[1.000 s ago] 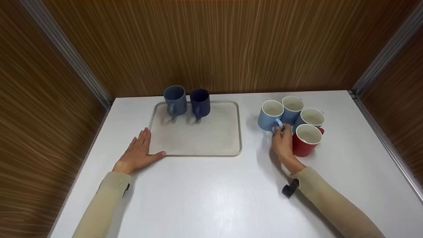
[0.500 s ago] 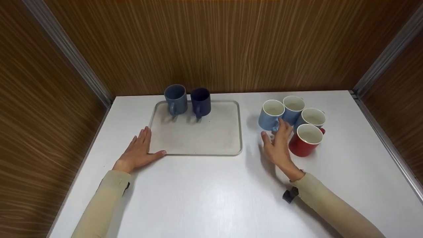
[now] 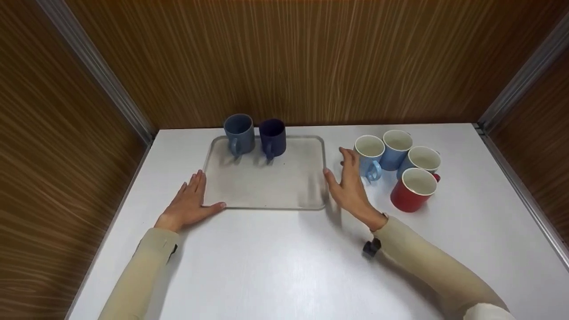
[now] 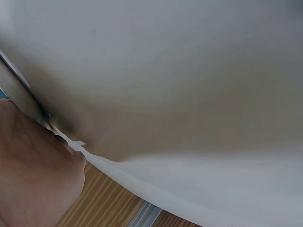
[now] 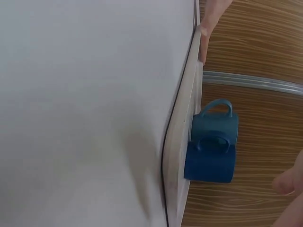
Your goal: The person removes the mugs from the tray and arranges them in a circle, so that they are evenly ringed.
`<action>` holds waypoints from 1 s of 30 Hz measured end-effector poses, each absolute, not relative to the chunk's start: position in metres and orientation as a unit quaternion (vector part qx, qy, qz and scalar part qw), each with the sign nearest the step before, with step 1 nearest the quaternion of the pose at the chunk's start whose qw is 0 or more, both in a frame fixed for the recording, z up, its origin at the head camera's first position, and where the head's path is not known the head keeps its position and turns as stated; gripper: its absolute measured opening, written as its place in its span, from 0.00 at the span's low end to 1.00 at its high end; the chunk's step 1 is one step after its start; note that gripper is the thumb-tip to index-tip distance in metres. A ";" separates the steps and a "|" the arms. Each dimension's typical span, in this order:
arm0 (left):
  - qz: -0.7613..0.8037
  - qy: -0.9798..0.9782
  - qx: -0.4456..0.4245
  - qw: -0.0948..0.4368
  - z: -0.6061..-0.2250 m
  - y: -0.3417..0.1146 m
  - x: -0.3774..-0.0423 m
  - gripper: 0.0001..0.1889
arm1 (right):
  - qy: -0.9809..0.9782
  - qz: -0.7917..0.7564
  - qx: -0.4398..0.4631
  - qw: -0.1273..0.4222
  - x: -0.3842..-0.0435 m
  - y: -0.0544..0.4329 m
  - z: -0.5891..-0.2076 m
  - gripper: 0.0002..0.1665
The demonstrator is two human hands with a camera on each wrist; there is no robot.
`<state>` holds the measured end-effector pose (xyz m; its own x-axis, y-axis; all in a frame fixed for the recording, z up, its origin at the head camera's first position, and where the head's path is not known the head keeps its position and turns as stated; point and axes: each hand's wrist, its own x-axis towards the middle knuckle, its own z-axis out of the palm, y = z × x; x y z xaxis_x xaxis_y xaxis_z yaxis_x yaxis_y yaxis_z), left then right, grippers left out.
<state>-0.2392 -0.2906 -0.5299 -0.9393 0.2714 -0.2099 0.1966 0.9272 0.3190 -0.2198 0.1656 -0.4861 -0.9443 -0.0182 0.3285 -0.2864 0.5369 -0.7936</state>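
My left hand (image 3: 189, 202) lies with straight fingers along the left side of the beige tray (image 3: 258, 191), its thumb by the front left corner. On the tray's back left stand a grey-blue mug (image 3: 243, 138) and a navy mug (image 3: 276, 141), handles toward me. My right hand (image 3: 349, 189) hovers at the tray's right edge, thumb and fingers spread apart, holding nothing. Its fingers partly cover a light blue mug (image 3: 368, 163). In the right wrist view, the right hand (image 5: 294, 191) shows at the right edge, apart from both tray mugs.
Right of the tray, the light blue mug stands beside two more blue mugs, one behind (image 3: 393, 159) and one to the right (image 3: 408, 165). A red mug (image 3: 408, 195) is in front of them. Wood-grain panels (image 3: 311, 66) enclose the white table (image 3: 266, 262) at back and sides.
My right hand has come away from the light blue mug's handle and moved left to the tray's right edge, its fingers spreading. The left hand has stayed put.
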 end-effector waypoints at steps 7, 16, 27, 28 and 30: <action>0.148 0.974 0.121 0.125 -0.532 -0.289 -0.238 0.69 | -0.866 0.478 0.099 0.107 -0.242 0.142 -0.481 0.40; 0.151 0.973 0.124 0.123 -0.532 -0.286 -0.241 0.68 | -0.862 0.494 0.095 0.060 -0.275 0.104 -0.478 0.42; 0.150 0.973 0.123 0.123 -0.531 -0.288 -0.241 0.68 | -0.830 0.551 0.085 0.020 -0.309 0.064 -0.491 0.30; 0.149 0.974 0.123 0.122 -0.531 -0.288 -0.241 0.68 | -0.829 0.554 0.081 0.015 -0.311 0.060 -0.493 0.30; 0.148 0.974 0.122 0.121 -0.529 -0.290 -0.240 0.68 | -0.829 0.555 0.071 0.006 -0.315 0.054 -0.496 0.29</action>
<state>-0.2403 -0.2899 -0.5293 -0.9405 0.2743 -0.2004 0.2024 0.9263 0.3179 -0.3147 0.0541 -0.4962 -0.9898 -0.1108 0.0898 -0.1252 0.3730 -0.9193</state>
